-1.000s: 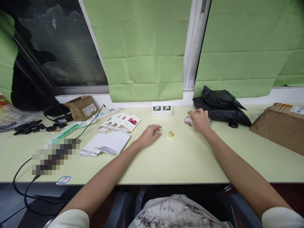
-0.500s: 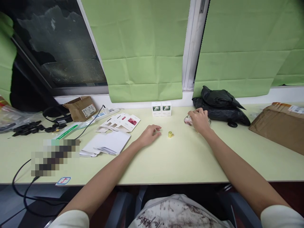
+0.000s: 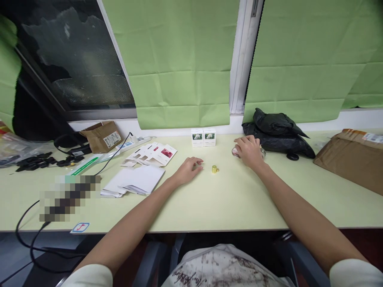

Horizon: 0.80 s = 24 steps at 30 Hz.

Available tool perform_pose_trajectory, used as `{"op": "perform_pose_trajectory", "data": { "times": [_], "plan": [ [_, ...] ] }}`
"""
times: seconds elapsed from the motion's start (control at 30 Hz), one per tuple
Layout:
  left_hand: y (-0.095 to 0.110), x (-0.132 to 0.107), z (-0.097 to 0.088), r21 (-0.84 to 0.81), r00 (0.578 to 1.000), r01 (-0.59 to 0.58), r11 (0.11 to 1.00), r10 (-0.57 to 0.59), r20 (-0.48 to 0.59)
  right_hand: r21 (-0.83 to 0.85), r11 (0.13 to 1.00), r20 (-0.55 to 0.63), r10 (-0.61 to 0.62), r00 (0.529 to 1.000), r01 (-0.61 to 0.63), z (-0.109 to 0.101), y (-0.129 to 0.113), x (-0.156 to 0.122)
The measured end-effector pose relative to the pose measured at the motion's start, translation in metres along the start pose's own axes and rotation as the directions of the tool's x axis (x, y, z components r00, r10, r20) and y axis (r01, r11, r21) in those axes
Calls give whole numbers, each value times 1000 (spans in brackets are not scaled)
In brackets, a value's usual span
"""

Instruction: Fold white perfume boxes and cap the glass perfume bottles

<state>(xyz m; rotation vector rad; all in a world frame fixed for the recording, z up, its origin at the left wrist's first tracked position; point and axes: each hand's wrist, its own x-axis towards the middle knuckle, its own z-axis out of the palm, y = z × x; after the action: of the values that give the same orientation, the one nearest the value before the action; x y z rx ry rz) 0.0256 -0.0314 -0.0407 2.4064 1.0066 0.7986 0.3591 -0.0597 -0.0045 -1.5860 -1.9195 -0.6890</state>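
Note:
My left hand [image 3: 187, 170] rests on the table with its fingers loosely bent and apart, holding nothing. Just to its right stands a small gold-coloured cylinder [image 3: 214, 169] with a little gold piece [image 3: 218, 170] at its base. Farther back on the right, my right hand [image 3: 249, 152] reaches down over shiny, silver-edged items [image 3: 235, 152] with a pinkish pattern. Its fingers are bent down onto them, and the hand covers most of them, so their kind and what the fingertips grip are hidden. Two small white boxes [image 3: 203, 137] with flower pictures stand side by side at the back.
Left of my left hand lie flattened white cartons [image 3: 136, 179] and printed ones [image 3: 154, 154]. A power strip [image 3: 131, 144], an open brown box [image 3: 103, 137] and cables are behind them. Black plastic bags [image 3: 278, 131] and a large cardboard box [image 3: 353, 159] occupy the right side.
My right hand has shifted slightly to the left over the shiny items. My left hand and the gold cylinder stay where they were.

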Motion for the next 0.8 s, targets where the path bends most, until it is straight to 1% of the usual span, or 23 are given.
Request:
{"op": "perform_pose_trajectory", "data": {
  "times": [0.07, 0.13, 0.2, 0.27, 0.37, 0.57, 0.7, 0.8],
  "plan": [
    [0, 0, 0, -1, 1000, -4, 1000, 4, 0, 176, 982, 23, -76, 997, 71, -5, -15, -1],
    [0, 0, 0, 3, 1000, -8, 1000, 8, -4, 409, 897, 110, -229, 967, 166, -8, -33, -4],
    [0, 0, 0, 6, 1000, -8, 1000, 8, -9, 563, 813, 201, -307, 930, 146, -10, -50, -10],
    [0, 0, 1, 6, 1000, -12, 1000, 12, -7, 628, 771, 273, -347, 897, 107, -12, -62, -16],
    [0, 0, 1, 8, 1000, -23, 1000, 23, -2, 629, 773, 321, -354, 878, 81, -15, -69, -21],
    [2, 1, 0, 24, 999, -45, 999, 45, 4, 534, 844, 411, -310, 857, 49, -22, -65, -20],
    [3, 0, 0, 30, 999, -45, 999, 45, 4, 464, 882, 428, -308, 850, 86, -29, -64, -17],
    [4, -2, -2, 23, 999, -34, 999, 33, 16, 436, 892, 462, -337, 820, 120, -37, -65, -17]
  ]
}}
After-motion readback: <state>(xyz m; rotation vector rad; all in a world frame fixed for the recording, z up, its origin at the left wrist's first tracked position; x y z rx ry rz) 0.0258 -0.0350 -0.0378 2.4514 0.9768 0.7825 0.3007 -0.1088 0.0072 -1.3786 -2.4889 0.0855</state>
